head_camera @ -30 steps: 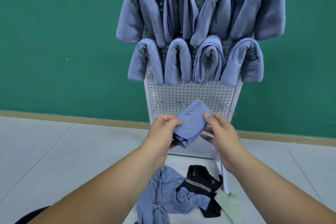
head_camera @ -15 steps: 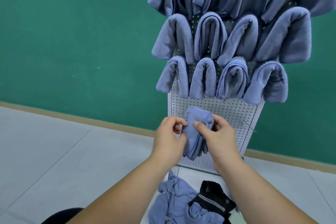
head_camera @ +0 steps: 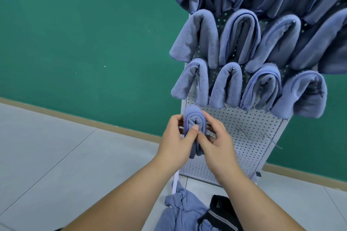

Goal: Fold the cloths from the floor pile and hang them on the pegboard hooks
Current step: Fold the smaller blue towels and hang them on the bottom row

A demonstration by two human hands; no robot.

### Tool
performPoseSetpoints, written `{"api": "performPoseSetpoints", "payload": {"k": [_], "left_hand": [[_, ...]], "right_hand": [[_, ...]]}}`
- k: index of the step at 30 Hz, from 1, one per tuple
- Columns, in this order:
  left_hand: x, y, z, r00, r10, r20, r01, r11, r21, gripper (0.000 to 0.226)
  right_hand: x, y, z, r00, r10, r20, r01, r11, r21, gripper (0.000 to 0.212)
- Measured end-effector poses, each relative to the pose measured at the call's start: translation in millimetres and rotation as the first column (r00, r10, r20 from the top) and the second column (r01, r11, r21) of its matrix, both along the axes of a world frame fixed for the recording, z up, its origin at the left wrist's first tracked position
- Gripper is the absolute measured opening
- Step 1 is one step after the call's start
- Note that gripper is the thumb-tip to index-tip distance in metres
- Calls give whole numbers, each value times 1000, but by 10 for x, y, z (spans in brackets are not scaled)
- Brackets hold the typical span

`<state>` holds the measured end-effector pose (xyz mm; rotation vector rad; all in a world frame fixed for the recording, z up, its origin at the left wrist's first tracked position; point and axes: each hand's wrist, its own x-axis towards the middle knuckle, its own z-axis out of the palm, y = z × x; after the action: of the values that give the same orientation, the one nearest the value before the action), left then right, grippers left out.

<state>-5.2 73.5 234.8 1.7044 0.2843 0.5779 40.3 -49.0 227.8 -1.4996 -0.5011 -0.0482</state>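
A folded blue cloth [head_camera: 193, 118], doubled into a thick rounded loop with stitched edges showing, sits at the lower left of the white pegboard [head_camera: 234, 118]. The left hand [head_camera: 176, 142] pinches its front and the right hand [head_camera: 216, 142] curls round its side. The rows of hung cloths [head_camera: 231, 84] drape above, bare hooks [head_camera: 244, 133] jut to the right, and the floor pile [head_camera: 178, 212] lies near.

Pale tiled floor [head_camera: 56, 165] — on it, crumpled blue cloths [head_camera: 180, 214] beside a black cloth [head_camera: 219, 202].
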Motion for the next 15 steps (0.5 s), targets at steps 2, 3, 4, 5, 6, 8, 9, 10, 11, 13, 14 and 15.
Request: {"api": "performPoseSetpoints", "payload": {"k": [2,3,4,5,6,8,9,10,11,13,14,15], "left_hand": [[72,50,15,1000,9,23,-10,998,54,30],[107,71,18,999,13,35,-16,996,84,28],[144,92,19,999,7,48,-13,993,116,26],[181,109,29,998,-3,62,-6,988,151,24],[218,122,41,997,-8,83,-9,980,201,23],[291,151,73,991,5,135,-49,944,325,23],[332,169,96,986,21,164,-82,923,377,24],[378,193,118,981,41,189,-118,902,415,25],[426,216,140,976,64,208,-152,884,442,25],[529,260,161,969,102,226,-199,866,459,25],[585,279,156,967,118,227,-214,862,460,25],[636,291,143,965,130,226,-224,858,463,25]], "right_hand": [[42,47,-18,998,-52,40,52,999,-6,51],[61,70,-22,992,-120,43,121,993,-8,49],[81,94,-28,980,-196,37,196,981,-6,45],[103,113,-34,963,-267,33,268,963,-12,40],[131,128,-35,942,-332,41,333,943,-24,37],[215,150,-22,895,-433,105,440,896,-55,36],[262,160,4,875,-464,141,475,878,-62,36],[310,176,37,855,-487,180,504,861,-69,37],[346,196,76,837,-498,227,525,848,-78,37],[407,250,123,797,-506,329,563,820,-103,37],[440,285,116,773,-509,379,587,801,-119,36],[474,327,96,748,-513,422,614,776,-144,36]]}}
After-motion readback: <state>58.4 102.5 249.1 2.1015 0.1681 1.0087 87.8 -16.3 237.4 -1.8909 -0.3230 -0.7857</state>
